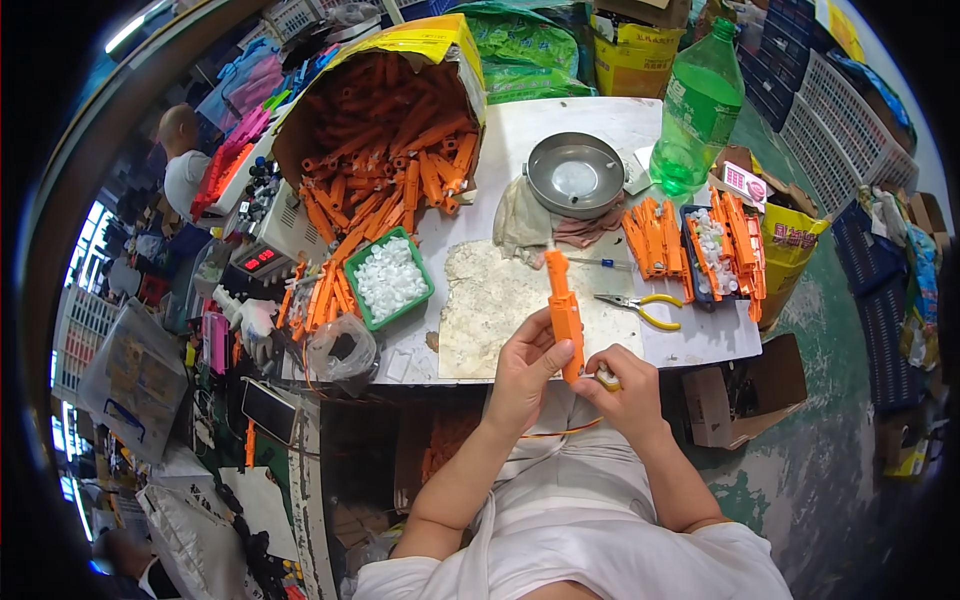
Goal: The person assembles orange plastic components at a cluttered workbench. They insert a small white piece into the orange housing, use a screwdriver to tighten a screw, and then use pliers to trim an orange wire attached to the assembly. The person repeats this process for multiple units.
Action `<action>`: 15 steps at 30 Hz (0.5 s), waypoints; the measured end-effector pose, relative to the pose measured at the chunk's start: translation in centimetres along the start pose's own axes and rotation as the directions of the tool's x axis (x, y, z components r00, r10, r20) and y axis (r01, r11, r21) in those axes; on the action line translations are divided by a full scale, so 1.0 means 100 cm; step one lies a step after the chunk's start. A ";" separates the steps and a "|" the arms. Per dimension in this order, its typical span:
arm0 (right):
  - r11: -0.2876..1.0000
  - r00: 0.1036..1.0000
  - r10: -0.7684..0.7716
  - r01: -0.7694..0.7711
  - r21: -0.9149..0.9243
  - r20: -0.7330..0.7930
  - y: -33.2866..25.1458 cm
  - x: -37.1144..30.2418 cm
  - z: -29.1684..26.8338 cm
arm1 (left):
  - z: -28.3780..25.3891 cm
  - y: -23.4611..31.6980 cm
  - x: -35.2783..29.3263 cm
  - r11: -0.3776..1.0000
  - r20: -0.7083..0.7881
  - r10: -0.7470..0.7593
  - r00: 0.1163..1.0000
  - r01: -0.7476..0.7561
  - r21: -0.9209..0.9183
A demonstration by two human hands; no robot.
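My left hand (525, 375) is closed around the lower part of a long orange plastic part (563, 308), which stands upright above the table's front edge. A small white tip shows at its top. My right hand (632, 392) is closed at the part's lower end, round a small tool with a pale yellowish rounded end (607, 377); its kind is mostly hidden by my fingers. Beyond my hands lies a stained pale board (480, 310). On its right rest yellow-handled pliers (657, 311) and a slim blue screwdriver-like tool (603, 263).
A big sack (440, 40) spills orange parts at the back left. Before it sits a green basket (428, 292) of small white pieces. A metal bowl (540, 150), green bottle (705, 110) and stacked orange parts (655, 240) stand rightward. An open carton (715, 425) sits below the right edge.
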State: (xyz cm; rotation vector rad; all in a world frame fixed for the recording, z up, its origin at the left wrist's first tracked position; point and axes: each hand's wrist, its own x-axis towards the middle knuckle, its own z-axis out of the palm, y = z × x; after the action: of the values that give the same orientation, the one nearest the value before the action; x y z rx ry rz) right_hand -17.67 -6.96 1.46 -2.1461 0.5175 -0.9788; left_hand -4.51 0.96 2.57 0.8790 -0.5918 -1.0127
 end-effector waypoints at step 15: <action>0.908 0.985 -0.170 0.141 -0.394 -0.040 -0.005 0.013 0.014 | 0.019 -0.014 0.001 0.984 -0.284 0.169 0.944 -0.147 0.098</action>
State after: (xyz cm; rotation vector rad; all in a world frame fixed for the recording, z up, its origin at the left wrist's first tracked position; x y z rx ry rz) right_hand -15.74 -6.84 1.82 -2.5468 0.6270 -1.1202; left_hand -6.61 -0.10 2.46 1.0099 -0.4432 -0.7018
